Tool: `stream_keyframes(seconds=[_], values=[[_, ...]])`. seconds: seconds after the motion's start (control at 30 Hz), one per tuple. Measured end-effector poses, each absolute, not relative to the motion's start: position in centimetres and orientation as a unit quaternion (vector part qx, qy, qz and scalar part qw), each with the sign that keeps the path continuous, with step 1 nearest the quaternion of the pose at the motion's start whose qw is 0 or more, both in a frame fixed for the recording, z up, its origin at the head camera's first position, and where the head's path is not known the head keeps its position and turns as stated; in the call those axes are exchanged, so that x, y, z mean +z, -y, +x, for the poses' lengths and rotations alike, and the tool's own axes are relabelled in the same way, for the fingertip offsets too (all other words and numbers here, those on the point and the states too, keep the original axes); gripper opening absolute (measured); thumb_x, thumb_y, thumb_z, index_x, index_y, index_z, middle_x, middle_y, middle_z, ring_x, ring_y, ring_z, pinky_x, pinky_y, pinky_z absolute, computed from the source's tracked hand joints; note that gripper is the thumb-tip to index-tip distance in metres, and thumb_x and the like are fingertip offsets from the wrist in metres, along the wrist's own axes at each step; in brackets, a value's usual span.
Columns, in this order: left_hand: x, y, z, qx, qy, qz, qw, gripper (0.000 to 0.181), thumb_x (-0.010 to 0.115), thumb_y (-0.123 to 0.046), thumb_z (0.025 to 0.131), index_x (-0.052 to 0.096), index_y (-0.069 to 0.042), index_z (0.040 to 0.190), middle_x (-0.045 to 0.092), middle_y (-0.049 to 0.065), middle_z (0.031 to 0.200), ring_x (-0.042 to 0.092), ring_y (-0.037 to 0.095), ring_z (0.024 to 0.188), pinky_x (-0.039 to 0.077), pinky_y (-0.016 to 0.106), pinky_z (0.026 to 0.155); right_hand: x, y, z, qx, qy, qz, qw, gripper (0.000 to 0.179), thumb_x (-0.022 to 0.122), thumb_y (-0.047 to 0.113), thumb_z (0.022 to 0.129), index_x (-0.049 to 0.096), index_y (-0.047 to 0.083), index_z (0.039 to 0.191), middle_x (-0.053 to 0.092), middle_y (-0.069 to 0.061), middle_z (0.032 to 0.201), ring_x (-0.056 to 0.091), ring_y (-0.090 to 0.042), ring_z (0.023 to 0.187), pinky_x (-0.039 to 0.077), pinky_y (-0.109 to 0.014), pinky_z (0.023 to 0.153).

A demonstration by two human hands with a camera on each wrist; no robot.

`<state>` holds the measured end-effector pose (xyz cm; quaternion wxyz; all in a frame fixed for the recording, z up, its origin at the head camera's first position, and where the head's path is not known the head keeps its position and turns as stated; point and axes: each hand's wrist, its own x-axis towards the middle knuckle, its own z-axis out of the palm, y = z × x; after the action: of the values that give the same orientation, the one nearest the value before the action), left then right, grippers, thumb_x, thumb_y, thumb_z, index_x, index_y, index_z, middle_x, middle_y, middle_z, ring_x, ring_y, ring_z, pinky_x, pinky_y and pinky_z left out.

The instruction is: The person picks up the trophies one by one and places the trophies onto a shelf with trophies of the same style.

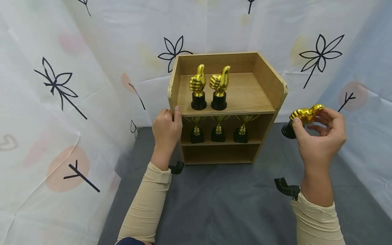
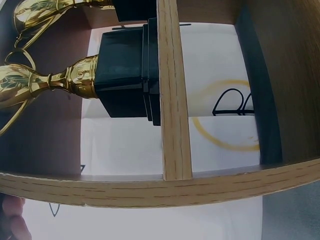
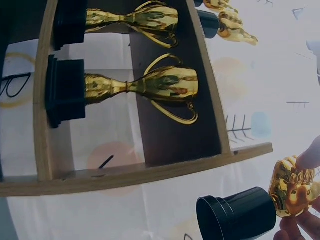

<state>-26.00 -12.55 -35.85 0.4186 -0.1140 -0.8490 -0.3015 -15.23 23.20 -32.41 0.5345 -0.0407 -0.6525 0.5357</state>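
My right hand (image 1: 323,139) pinches a gold thumbs-up trophy (image 1: 307,114) by its gold part, tilted, to the right of the wooden shelf (image 1: 265,81). The right wrist view shows its black base (image 3: 237,215) pointing toward the shelf. My left hand (image 1: 166,131) grips the shelf's left side near the top board's front edge, its thumb up along the side. On the top board two more thumbs-up trophies (image 1: 198,85) (image 1: 219,86) stand upright side by side. Several gold cup trophies (image 1: 242,128) with black bases stand in a row on the middle level.
Below the cups is a lower compartment (image 1: 220,154). The shelf stands on a grey cloth (image 1: 229,200), against a white patterned curtain (image 1: 122,41) that also hangs at both sides. Black camera mounts (image 1: 286,188) stick out from the wrists.
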Motion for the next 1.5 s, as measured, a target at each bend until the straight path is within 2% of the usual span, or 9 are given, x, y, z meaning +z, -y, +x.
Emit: stream_keyframes(seconds=[0.67,1.03,1.5], values=[[-36.2,12.7,-26.1,-0.296,0.852,-0.109,0.418,0.064,0.041,-0.034,0.112,0.045,-0.009,0.053,0.046,0.014,0.062,0.037,0.027,0.048,0.028,0.038,0.045,-30.3,-21.5,-16.1,0.566,0.631,0.028,0.531,0.045,0.083,-0.002,0.075,0.072,0.001,0.119,0.071,0.002,0.109,0.068,-0.014,0.095,0.050,-0.024,0.074],[-36.2,12.7,-26.1,-0.301,0.846,-0.111,0.426,0.063,0.042,-0.032,0.111,0.041,-0.011,0.052,0.041,0.010,0.060,0.031,0.022,0.048,0.025,0.036,0.045,-28.5,-20.1,-17.2,0.558,0.639,0.038,0.528,0.044,0.082,0.001,0.077,0.072,0.006,0.119,0.071,0.005,0.109,0.068,-0.014,0.096,0.049,-0.025,0.077],[-36.1,12.5,-26.2,-0.302,0.841,-0.118,0.434,0.060,0.044,-0.033,0.110,0.039,-0.012,0.055,0.038,0.008,0.060,0.028,0.021,0.048,0.025,0.036,0.045,-27.1,-19.0,-18.4,0.575,0.627,0.062,0.522,0.040,0.082,0.001,0.076,0.072,0.007,0.115,0.071,0.002,0.107,0.067,-0.017,0.094,0.050,-0.026,0.075]])
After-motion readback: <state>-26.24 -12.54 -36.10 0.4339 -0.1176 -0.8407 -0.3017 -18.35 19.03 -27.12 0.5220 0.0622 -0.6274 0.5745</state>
